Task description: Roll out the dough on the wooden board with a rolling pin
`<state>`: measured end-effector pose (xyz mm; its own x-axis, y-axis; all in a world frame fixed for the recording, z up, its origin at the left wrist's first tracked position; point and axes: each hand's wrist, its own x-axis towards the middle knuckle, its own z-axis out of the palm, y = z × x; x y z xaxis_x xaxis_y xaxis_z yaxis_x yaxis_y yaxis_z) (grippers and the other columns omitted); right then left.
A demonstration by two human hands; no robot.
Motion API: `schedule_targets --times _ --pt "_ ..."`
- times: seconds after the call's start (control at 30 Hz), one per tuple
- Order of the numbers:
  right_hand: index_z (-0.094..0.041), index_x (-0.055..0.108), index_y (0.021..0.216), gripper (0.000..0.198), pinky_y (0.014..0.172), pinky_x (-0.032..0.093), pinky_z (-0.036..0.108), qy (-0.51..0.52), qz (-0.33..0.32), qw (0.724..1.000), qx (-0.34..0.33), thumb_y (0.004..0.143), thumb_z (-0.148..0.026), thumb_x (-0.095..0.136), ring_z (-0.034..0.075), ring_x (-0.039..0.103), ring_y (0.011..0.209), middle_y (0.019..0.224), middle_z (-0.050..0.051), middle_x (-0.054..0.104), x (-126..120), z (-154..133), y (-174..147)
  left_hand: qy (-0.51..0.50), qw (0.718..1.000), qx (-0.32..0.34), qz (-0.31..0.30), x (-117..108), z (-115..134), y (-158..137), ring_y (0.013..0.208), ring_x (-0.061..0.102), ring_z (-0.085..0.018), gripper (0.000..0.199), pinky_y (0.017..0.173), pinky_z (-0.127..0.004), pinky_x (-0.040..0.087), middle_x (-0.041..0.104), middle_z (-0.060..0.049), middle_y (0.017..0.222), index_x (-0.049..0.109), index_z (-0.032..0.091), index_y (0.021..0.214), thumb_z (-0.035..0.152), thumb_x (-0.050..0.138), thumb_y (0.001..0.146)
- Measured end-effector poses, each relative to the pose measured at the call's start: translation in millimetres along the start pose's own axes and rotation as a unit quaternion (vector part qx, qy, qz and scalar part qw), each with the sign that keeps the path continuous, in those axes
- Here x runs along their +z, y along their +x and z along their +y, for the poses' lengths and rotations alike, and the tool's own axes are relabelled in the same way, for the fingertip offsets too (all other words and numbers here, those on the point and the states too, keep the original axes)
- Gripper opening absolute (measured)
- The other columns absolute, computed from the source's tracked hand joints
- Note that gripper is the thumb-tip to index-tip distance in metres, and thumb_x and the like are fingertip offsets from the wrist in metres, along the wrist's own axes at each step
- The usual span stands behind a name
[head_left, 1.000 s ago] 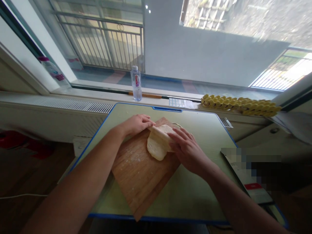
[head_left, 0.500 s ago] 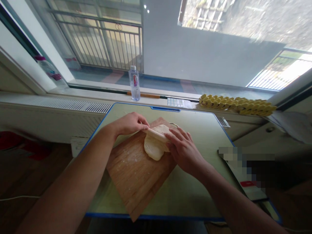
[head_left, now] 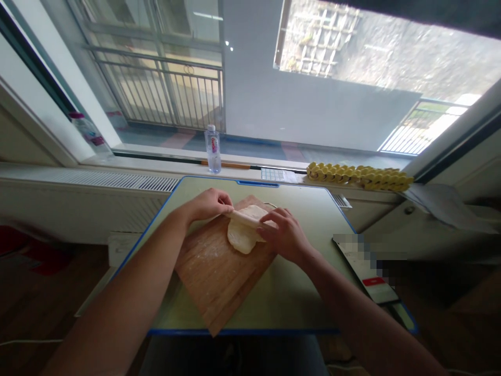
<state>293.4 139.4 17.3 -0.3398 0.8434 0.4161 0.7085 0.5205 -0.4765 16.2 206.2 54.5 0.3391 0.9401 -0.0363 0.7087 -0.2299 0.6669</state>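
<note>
A pale, flattened piece of dough point(head_left: 239, 239) lies on a wooden cutting board point(head_left: 219, 277) that is set at an angle on the table. Across the dough rests a thin light rolling pin point(head_left: 246, 219). My left hand point(head_left: 211, 202) is closed on the pin's left end with fingers bent. My right hand point(head_left: 285, 232) grips the other end, its fingers curled over the pin, which hides that tip. White flour dusts the board to the left of the dough.
The light green table point(head_left: 309, 292) has a blue rim. A flat dark-edged object with a red label point(head_left: 373, 282) lies at its right. A clear bottle point(head_left: 213, 150), a pill-like sheet point(head_left: 277, 175) and yellow egg-tray-like holders point(head_left: 358, 175) line the window sill.
My right hand's fingers, flatter and stretched before, are now curled round the pin's end. The camera view has shifted, so the whole scene sits a little differently.
</note>
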Motion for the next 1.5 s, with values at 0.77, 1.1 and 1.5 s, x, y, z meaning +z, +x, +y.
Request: schedule_targets --times 0.77,1.1,1.5 --pt "-0.024 0.077 0.109 0.037 0.11 0.045 0.041 -0.082 0.009 0.996 0.038 0.109 -0.039 0.043 0.024 0.063 0.123 0.123 0.006 0.077 3 13 9 0.287 0.954 -0.087 -0.011 30 4 -4 0.158 0.03 -0.031 0.06 0.126 -0.064 0.022 0.031 -0.006 0.174 0.045 0.031 0.159 0.042 0.022 0.104" --pt "-0.028 0.053 0.156 0.05 0.125 0.03 0.056 -0.12 -0.161 0.978 0.061 0.109 -0.039 0.037 0.033 0.031 0.157 0.165 0.003 0.047 -16 -15 -6 0.287 0.954 -0.077 0.026 36 5 -56 0.159 0.03 -0.029 0.06 0.127 -0.064 0.02 0.035 -0.007 0.172 0.047 0.033 0.158 0.047 0.019 0.106" --pt "-0.025 0.062 0.147 0.052 0.124 0.031 0.057 -0.126 -0.112 0.981 0.094 0.112 -0.047 0.03 0.034 0.036 0.155 0.16 0.004 0.054 -3 3 11 0.271 0.957 -0.097 0.02 31 -6 5 0.157 0.033 -0.032 0.059 0.125 -0.066 0.023 0.036 -0.007 0.172 0.046 0.035 0.158 0.044 0.025 0.104"
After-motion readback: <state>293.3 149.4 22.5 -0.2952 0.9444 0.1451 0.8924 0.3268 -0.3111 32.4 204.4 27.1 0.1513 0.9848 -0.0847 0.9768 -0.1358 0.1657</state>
